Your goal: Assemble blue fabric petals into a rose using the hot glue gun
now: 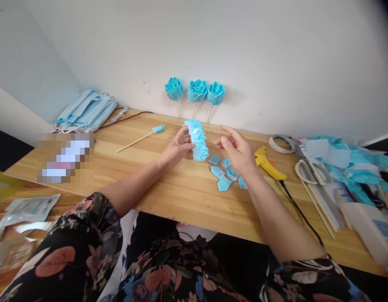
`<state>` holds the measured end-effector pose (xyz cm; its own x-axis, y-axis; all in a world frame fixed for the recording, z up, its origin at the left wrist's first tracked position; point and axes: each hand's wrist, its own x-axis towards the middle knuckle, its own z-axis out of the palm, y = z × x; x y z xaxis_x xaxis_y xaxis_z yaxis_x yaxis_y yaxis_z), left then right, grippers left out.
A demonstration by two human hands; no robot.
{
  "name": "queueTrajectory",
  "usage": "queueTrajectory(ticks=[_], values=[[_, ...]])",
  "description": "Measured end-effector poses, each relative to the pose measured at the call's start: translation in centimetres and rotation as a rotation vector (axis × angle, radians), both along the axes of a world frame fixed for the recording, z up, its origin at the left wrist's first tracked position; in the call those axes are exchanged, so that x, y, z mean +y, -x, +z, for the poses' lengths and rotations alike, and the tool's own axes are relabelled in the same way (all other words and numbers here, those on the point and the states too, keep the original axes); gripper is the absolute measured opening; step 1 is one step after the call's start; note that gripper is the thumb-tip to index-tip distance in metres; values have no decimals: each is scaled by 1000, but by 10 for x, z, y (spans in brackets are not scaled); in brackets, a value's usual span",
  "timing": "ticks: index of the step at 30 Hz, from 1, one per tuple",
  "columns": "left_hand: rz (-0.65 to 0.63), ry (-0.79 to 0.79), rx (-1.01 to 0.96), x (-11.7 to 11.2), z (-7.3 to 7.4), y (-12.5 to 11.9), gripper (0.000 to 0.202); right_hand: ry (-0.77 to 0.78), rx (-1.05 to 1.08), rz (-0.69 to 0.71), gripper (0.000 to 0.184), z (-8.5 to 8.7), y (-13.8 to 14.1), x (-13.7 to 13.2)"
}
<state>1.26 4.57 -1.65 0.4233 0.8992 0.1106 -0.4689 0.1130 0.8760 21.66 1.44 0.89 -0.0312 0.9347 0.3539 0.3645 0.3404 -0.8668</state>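
Note:
A strip of overlapping blue petals (198, 140) is held upright above the table by my left hand (179, 147), its thumb and fingers pinching the left edge. Just to the right, my right hand (238, 149) hovers apart from the strip, fingers spread and nothing visible in them. Below it lie several loose blue petal pieces (224, 183), partly hidden by the right wrist. A yellow glue gun (269, 165) rests beside that wrist. On the left lies a thin wooden stick (134, 141) with a small blue bud (158, 128) at its tip.
Three blue flowers (197, 90) on sticks lean against the wall. Stacked blue face masks (87, 110) lie at the back left. Scissors (312, 172), wooden sticks (316, 209), a cable coil (281, 143) and blue scraps (354, 157) crowd the right. A black cord (299, 207) trails from the glue gun.

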Motion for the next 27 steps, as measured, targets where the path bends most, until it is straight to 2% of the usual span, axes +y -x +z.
queueTrajectory(ticks=[3, 6, 9, 12, 17, 20, 27], values=[[-2, -10, -7, 0, 1, 1, 68, 15, -257, -1, 35, 16, -13, 3], [0, -7, -7, 0, 1, 1, 67, 46, -556, -8, 28, 25, -25, 3], [8, -9, -15, -1, 2, 1, 68, 93, -819, 16, 24, 25, -31, 3], [10, -23, -27, -1, 3, 1, 69, 144, -982, 112, 23, 20, -31, 3], [-17, -10, -33, -1, 2, 2, 74, 66, -1090, 256, 34, 12, -29, 5], [-21, 12, -26, -1, 2, 2, 74, 15, -1109, 282, 43, 7, -27, 9], [-25, 56, -21, -1, 2, 2, 71, 41, -1058, 226, 22, -8, -24, 12]])
